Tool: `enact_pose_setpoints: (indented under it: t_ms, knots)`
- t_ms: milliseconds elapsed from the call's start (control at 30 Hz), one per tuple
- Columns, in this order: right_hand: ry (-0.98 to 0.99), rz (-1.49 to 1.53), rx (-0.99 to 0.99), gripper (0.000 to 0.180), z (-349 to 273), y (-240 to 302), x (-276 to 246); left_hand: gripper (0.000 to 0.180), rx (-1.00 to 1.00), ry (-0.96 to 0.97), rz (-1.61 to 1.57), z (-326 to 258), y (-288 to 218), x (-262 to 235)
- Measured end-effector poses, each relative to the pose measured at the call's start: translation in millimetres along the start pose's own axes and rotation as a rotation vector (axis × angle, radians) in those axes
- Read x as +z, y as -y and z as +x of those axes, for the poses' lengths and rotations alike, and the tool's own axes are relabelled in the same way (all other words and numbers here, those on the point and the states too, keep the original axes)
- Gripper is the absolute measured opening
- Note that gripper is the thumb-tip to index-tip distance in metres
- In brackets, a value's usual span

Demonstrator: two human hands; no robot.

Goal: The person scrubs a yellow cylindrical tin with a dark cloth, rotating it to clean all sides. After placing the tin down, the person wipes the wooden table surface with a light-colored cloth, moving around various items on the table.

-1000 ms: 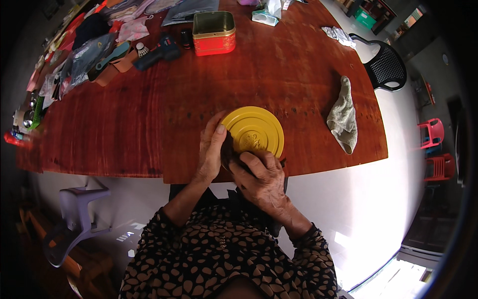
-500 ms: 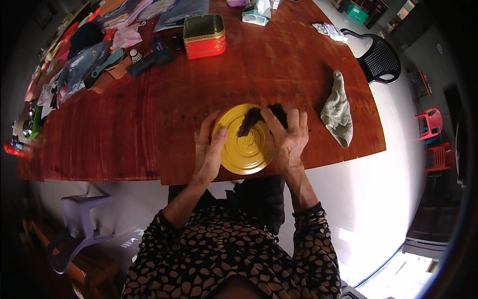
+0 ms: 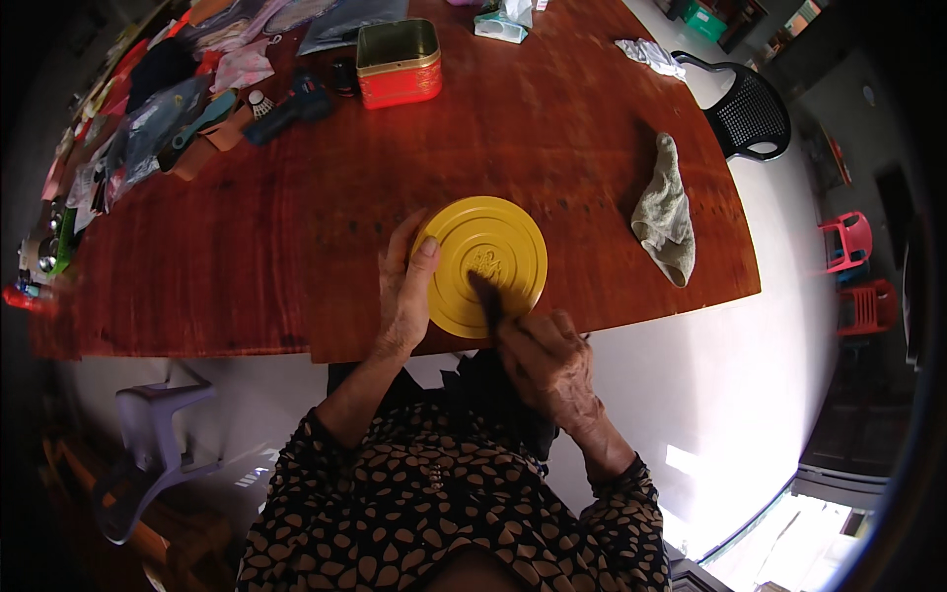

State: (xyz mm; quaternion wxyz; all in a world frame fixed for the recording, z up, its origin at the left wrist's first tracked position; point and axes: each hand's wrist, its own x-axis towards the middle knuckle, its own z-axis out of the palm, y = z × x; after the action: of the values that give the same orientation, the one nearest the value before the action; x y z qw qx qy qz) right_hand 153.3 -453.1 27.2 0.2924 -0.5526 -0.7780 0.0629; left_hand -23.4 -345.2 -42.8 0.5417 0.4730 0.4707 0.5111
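Observation:
A round yellow tin (image 3: 510, 232) with raised rings and an embossed figure in the middle is at the near edge of the wooden table. Whether it is a lid alone or a whole tin, I cannot tell. My left hand (image 3: 406, 281) grips its left rim, thumb on top and fingers down the side. At the near right rim, my right hand (image 3: 552, 365) is closed on a dark brown cloth (image 3: 486, 299), whose end lies over the tin's lower middle. Motion blurs the cloth. A greenish-grey cloth (image 3: 666, 217) lies crumpled to the right on the table.
An open red tin box (image 3: 400, 84) stands farther back, with a dark power drill (image 3: 296, 107) and a shuttlecock (image 3: 259, 103) beside it. Bags and cloths crowd the far left. A tissue pack (image 3: 501, 27) and a black chair (image 3: 750, 111) are beyond.
My right hand has moved toward me with the brown cloth, from the tin's right side to below its near rim. More of the tin's face shows. My left hand keeps its hold.

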Motion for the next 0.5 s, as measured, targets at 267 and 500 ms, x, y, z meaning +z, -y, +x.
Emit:
enact_pose_setpoints:
  t_ms: [267, 500]
  knots:
    - [-0.041, -0.021, 0.140, 0.040, 60.1, 7.1, -38.5, 0.067, -0.041, 0.018, 0.016, -3.6, -5.3, -2.8]
    - [-0.271, 0.183, -0.007, 0.051, 86.5, -4.3, 28.7, 0.049, 0.106, 0.049, -0.191, 0.6, -7.5, 1.9]
